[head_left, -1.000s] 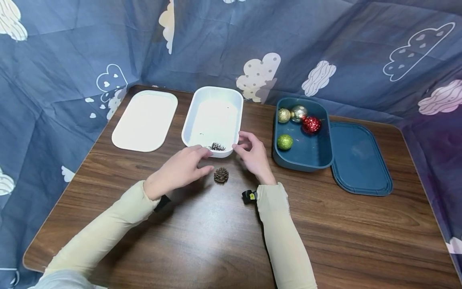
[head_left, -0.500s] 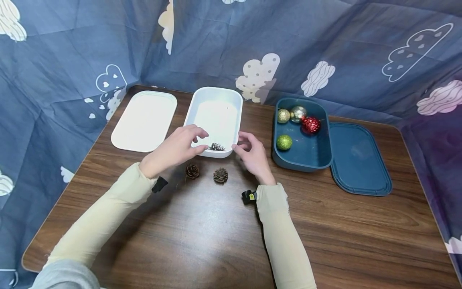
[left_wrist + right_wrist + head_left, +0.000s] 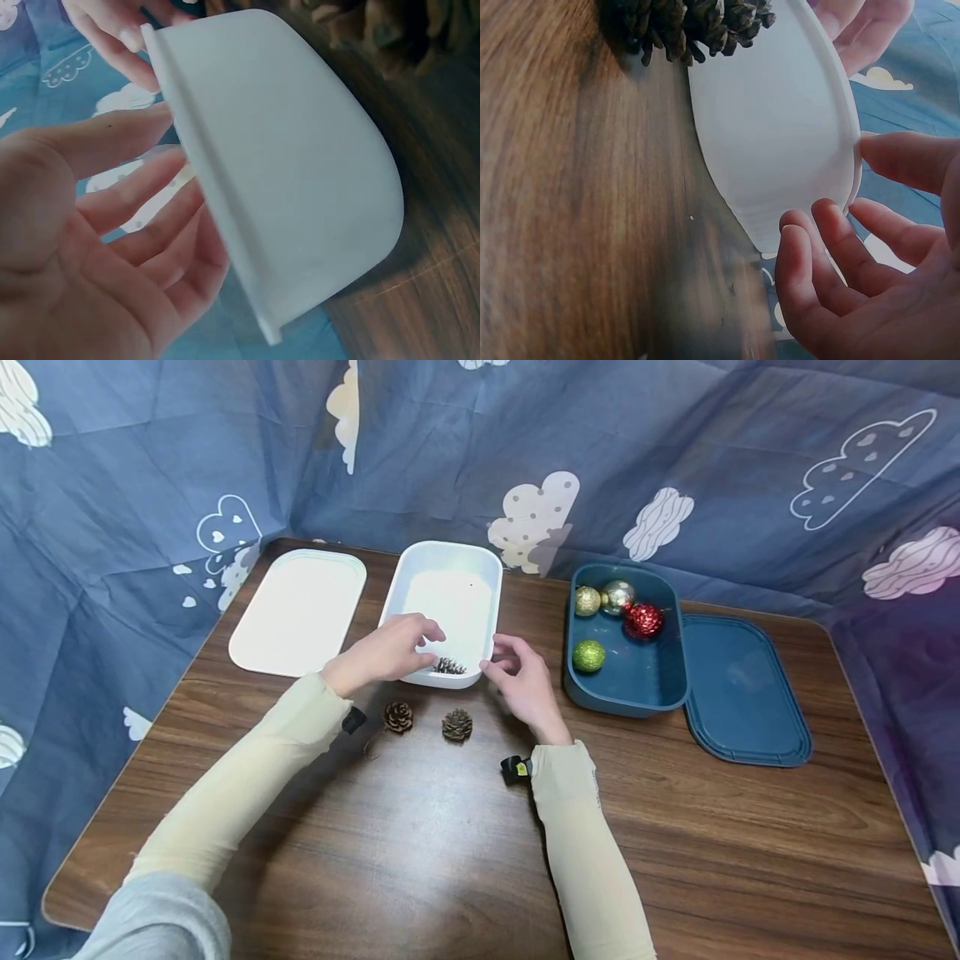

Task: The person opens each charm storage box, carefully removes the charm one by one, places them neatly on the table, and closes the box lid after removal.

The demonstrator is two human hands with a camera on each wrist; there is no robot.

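My left hand (image 3: 393,647) is over the near left part of a white plastic box (image 3: 450,556), thumb and fingers apart. In the left wrist view, its fingers reach behind the rim, with nothing seen between them. A brown pinecone (image 3: 450,667) lies inside the box by the near wall, close to the left thumb. My right hand (image 3: 522,681) holds the box's near right corner, thumb at the rim and fingers bent against the side. Two more pinecones, a left one (image 3: 397,717) and a right one (image 3: 457,725), lie on the table before the box.
A white lid (image 3: 298,612) lies to the left. On the right, a dark blue box (image 3: 626,702) holds a red bauble (image 3: 643,621), a green ball (image 3: 588,656) and two golden baubles. Its blue lid (image 3: 744,689) lies beside it. A cloud-patterned curtain hangs behind the wooden table (image 3: 420,860).
My left hand has moved forward over the white box, then slightly right, uncovering the left pinecone on the table. My right hand stays at the box's corner.
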